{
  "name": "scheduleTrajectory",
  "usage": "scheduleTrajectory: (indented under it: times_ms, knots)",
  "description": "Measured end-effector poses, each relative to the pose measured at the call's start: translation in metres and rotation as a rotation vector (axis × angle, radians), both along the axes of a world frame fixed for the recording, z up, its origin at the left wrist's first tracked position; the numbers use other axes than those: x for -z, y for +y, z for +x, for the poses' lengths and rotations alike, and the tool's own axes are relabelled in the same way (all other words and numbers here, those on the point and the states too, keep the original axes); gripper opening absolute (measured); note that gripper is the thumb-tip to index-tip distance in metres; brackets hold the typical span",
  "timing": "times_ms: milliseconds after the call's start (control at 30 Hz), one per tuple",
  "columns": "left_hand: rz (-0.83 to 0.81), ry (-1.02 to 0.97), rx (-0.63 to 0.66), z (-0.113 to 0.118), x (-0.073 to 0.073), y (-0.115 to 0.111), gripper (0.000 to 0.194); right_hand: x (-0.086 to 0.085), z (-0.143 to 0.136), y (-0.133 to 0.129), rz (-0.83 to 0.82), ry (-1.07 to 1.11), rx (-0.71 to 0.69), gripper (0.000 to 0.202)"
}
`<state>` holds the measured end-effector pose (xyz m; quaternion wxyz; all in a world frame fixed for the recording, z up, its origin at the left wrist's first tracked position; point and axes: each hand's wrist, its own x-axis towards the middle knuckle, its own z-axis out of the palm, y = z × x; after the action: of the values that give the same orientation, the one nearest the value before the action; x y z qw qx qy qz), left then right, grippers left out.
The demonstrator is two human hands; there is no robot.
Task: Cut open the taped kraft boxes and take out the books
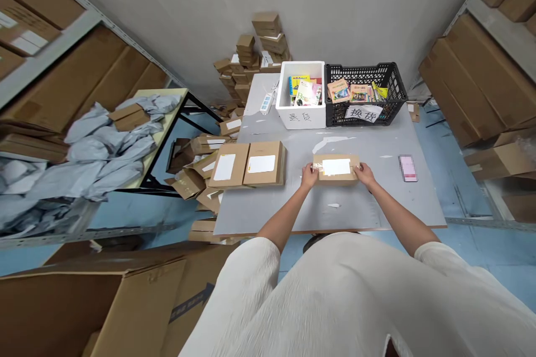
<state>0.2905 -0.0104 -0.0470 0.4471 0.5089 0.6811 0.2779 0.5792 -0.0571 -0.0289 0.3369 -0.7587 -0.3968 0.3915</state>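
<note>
A closed brown cardboard box (336,177) with a white label (336,167) on top lies on the grey table (268,217), near its front edge. My left hand (309,175) grips the left end of this box, and my right hand (365,174) grips its right end. To the left on the same table, two larger brown boxes (233,178) (262,178) with white labels stand side by side. A phone (407,168) with a pinkish screen lies to the right of my right hand.
At the table's back stand a white bin (301,119) and a black crate (364,117), both holding small books or packs. A power strip (266,103) lies beside the bin. Cardboard boxes (203,173) are heaped left of the table. A large open carton (154,295) stands front left.
</note>
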Motion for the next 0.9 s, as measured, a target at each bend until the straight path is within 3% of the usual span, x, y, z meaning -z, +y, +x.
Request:
scheduleTrajectory:
  times_ms: [133, 333, 633, 800, 900]
  knots:
    - [0.105, -0.044, 0.032, -0.007, 0.016, -0.016, 0.048, 0.013, -0.003, -0.015, -0.067, 0.033, 0.087, 0.050]
    - [0.118, -0.044, 0.004, -0.006, 0.020, -0.014, 0.051, 0.016, -0.005, -0.002, 0.037, 0.060, 0.101, 0.058]
    - [0.084, -0.199, 0.065, 0.001, 0.012, -0.015, 0.061, 0.012, -0.003, -0.003, 0.082, 0.137, 0.040, 0.071]
    - [0.014, -0.196, 0.034, 0.002, 0.003, -0.016, 0.077, 0.003, 0.000, -0.013, 0.032, 0.214, 0.039, 0.090]
    - [0.052, -0.199, 0.020, 0.000, -0.005, -0.016, 0.075, -0.003, -0.001, -0.014, 0.078, 0.210, 0.028, 0.099]
